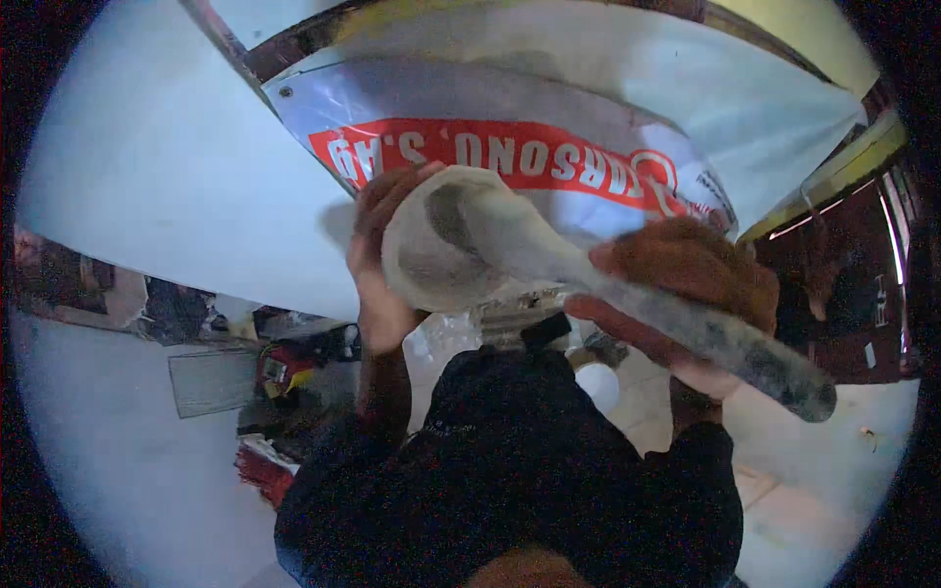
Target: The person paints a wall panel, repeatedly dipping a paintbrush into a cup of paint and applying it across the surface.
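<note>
My left hand point(374, 263) holds the side of the pale bowl point(426, 265); my right hand point(701, 269) holds the long stick point(730, 338) reaching into it. They're above my lap. I should grip the bowl firmly, so it can't wobble.

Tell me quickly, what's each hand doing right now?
Left hand: holding the broad bowl end of a pale grey, ladle-shaped object.
Right hand: closed around its long, thick handle.
</note>
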Available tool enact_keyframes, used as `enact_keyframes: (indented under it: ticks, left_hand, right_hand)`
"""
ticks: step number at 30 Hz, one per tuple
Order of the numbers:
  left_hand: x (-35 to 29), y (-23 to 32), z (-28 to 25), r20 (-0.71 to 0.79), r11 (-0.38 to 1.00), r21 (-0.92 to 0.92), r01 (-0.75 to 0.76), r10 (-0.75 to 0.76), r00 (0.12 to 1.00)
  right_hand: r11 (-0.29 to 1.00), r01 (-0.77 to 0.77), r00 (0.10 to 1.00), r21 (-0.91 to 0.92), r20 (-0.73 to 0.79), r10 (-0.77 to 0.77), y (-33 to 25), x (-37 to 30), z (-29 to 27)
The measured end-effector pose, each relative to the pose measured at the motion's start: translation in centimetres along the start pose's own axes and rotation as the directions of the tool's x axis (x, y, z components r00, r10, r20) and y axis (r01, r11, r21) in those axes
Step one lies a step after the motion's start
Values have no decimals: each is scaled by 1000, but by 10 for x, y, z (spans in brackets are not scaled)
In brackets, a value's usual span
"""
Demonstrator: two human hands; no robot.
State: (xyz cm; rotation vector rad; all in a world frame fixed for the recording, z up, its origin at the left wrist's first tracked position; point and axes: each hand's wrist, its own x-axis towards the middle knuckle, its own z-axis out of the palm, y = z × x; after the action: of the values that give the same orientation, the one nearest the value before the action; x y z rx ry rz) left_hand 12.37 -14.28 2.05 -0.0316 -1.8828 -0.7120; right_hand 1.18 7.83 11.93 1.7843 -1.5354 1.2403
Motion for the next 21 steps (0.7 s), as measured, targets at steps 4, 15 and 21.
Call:
enact_keyframes:
  ticks: [4, 15, 21]
  left_hand:
    - [-9, 5, -2, -54, 809, -393, 437, -494, 867]
    - [4, -5, -11, 60, 950, 241, -198, 189, 980]
    - [2, -12, -11, 104, 901, 340, -270, 249, 963]
  right_hand:
    - [949, -304, 948, 82, 128, 293, -5, -6, 8]
    - [968, -164, 971, 189, 204, 125, 7, -29, 31]
    - [980, -146, 952, 132, 288, 104, 6, -24, 25]
